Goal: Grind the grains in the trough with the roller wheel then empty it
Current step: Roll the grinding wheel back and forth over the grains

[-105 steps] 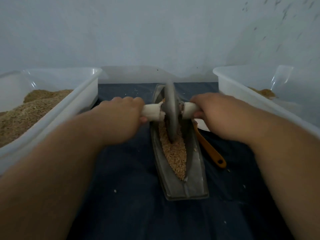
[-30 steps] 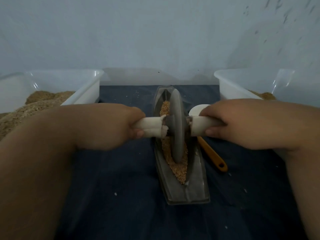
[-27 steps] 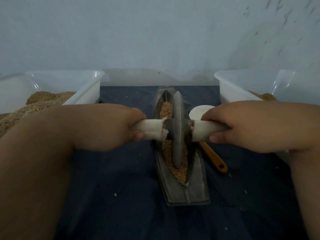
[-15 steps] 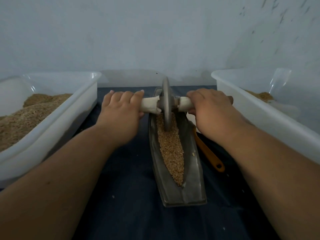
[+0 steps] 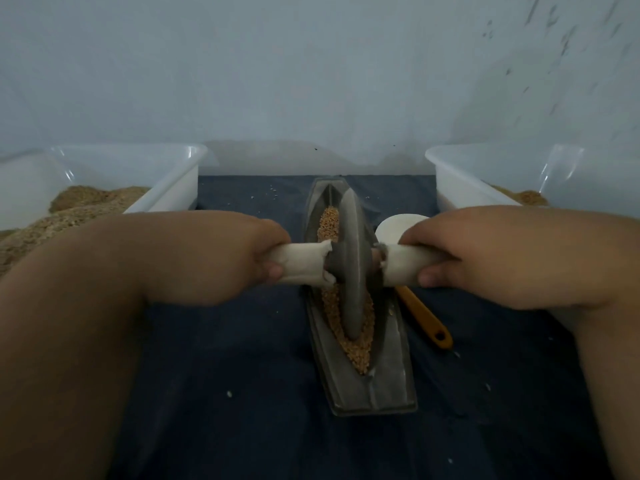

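View: head.
Landmark: trough (image 5: pixel 388 386), a grey boat-shaped channel lying lengthwise on a dark blue cloth (image 5: pixel 242 393).
Grains (image 5: pixel 360 348): a tan strip along the trough's groove, seen beyond and nearer than the wheel.
Wheel (image 5: pixel 351 268): a grey disc standing on edge in the groove, about mid-trough, its lower rim in the grains.
Left hand (image 5: pixel 221 258): left of the trough, fingers curled tight round the white-wrapped left handle (image 5: pixel 304 263).
Right hand (image 5: pixel 485 254): right of the trough, fingers and thumb wrapped round the right handle (image 5: pixel 403 265).
Left bin (image 5: pixel 166 192): white, well left of the trough, holding a heap of brown meal (image 5: pixel 79 209).
Right bin (image 5: pixel 457 188): white, well right of the trough, with a little meal showing.
Scoop (image 5: pixel 424 317): just right of the trough, orange handle toward the camera, white bowl at the far end.
Wall (image 5: pixel 311 81): pale, behind the trough.
In the way: the forearms hide the near parts of both bins; the right hand covers part of the scoop's bowl; the wheel hides the middle grains.
Change: half a second ago the wheel was at the trough's far end with the arms stretched out; now it is back at mid-trough and the hands are nearer the camera, gripping as before.
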Motion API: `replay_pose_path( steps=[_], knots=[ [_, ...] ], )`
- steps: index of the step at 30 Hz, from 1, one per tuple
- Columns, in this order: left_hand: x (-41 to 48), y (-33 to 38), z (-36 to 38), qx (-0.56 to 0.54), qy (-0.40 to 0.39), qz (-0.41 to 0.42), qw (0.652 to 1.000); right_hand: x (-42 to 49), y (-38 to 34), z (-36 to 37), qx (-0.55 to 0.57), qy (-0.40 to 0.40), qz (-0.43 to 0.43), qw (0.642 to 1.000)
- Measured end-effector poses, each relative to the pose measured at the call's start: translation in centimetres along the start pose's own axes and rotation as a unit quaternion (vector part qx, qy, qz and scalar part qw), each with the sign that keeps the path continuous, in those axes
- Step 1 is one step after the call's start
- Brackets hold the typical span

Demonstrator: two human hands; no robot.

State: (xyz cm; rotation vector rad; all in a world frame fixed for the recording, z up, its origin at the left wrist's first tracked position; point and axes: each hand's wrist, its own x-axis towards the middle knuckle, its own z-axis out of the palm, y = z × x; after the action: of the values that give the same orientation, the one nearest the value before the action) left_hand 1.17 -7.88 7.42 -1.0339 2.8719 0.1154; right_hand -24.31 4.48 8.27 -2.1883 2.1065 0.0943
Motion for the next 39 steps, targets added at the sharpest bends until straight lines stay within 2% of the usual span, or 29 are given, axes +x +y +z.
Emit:
replay_pose_path(
  steps=[2, 4, 6, 8, 10, 12, 14, 16, 18, 23, 27, 31, 36, 39],
  knots=[
    [0.2, -0.1, 0.1, 0.001, -0.003, -0.005, 1.000, 0.4, 0.0, 0.2, 0.022, 0.009, -0.004, 1.000],
    [1.1, -0.4, 0.6, -0.005, 0.026, -0.012, 1.000, 1.4, 0.0, 0.8, 0.037, 0.045, -0.007, 0.998],
    [2.4, -0.5, 1.6, -0.004, 0.100, -0.027, 0.995, 3.3, 0.7, 1.8, 0.033, 0.106, 0.008, 0.994],
    [3.9, -0.3, 2.9, 0.041, 0.203, -0.057, 0.977, 5.3, 1.2, 3.1, 0.019, 0.176, 0.046, 0.983],
    [4.8, -0.1, 4.0, 0.076, 0.268, -0.082, 0.957, 6.8, 1.4, 4.3, 0.003, 0.252, 0.065, 0.966],
    [5.2, 0.0, 4.6, 0.077, 0.289, -0.089, 0.950, 7.3, 1.5, 5.1, -0.008, 0.319, 0.059, 0.946],
    [5.2, -0.1, 4.7, 0.077, 0.286, -0.090, 0.951, 7.1, 1.4, 5.2, -0.003, 0.342, 0.055, 0.938],
    [4.9, -0.3, 4.2, 0.082, 0.268, -0.083, 0.956, 6.5, 1.0, 4.7, 0.003, 0.321, 0.052, 0.946],
    [4.1, -0.6, 3.4, 0.077, 0.236, -0.060, 0.967, 5.6, 0.5, 3.6, -0.001, 0.262, 0.054, 0.964],
    [1.4, -0.7, 0.8, 0.039, 0.091, 0.018, 0.995, 1.3, -0.7, 0.7, -0.022, 0.105, 0.018, 0.994],
    [0.3, -0.2, -0.1, 0.013, 0.057, 0.047, 0.997, -0.3, -0.6, -0.2, -0.028, 0.021, 0.014, 0.999],
    [1.3, -0.6, 0.7, 0.011, 0.086, 0.027, 0.996, 1.1, -0.4, 0.7, -0.007, 0.038, 0.021, 0.999],
    [4.1, -0.6, 3.3, 0.080, 0.256, -0.038, 0.963, 5.4, 0.5, 2.7, -0.009, 0.145, 0.090, 0.985],
    [4.7, -0.4, 4.0, 0.089, 0.288, -0.063, 0.951, 7.1, 1.1, 3.9, -0.006, 0.220, 0.089, 0.971]
  ],
)
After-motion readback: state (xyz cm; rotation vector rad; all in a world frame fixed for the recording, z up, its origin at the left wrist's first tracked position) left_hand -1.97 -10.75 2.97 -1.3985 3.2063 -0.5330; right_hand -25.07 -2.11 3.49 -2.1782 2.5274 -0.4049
